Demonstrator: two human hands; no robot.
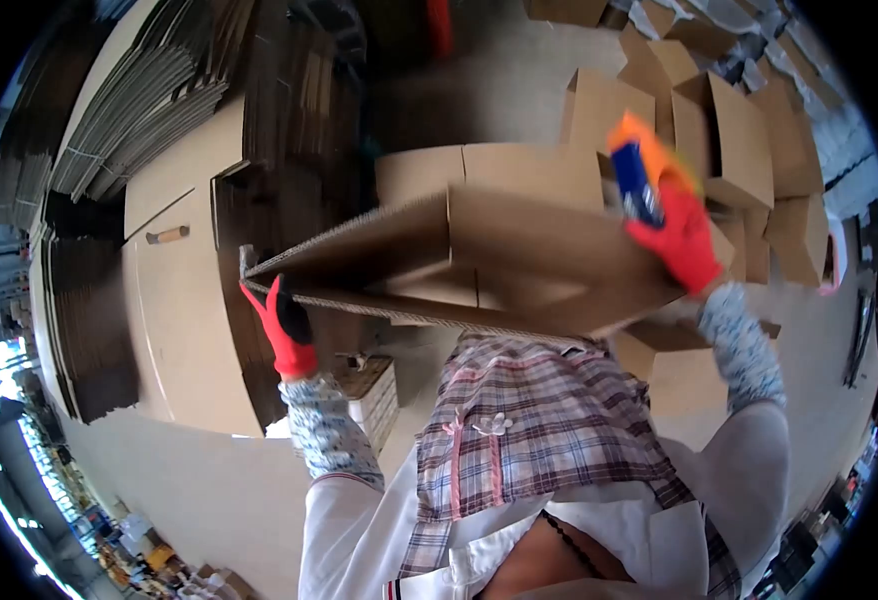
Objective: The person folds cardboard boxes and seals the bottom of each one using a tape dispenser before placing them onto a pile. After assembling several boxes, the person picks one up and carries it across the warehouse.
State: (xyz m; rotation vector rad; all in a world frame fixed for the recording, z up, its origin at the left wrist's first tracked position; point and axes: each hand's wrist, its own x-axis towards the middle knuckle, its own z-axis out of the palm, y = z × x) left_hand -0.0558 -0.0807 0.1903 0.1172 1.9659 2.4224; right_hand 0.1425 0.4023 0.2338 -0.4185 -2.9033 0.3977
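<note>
A brown cardboard box (549, 235), its near side open and partly squeezed flat, is held in front of my body. My left hand (285, 325), in a red glove with a dark patch, pinches the box's left corner edge. My right hand (681, 235), also red-gloved, grips an orange and blue tape dispenser (641, 185), blurred by motion. That hand is at the box's right end, overlapping it in this view.
Bundled flat cardboard (174, 95) is stacked high on the left, with a cardboard panel (189, 320) below. Several opened boxes (739, 140) stand on the right. Another box (534, 170) sits behind the held one. Grey floor (189, 480) shows at lower left.
</note>
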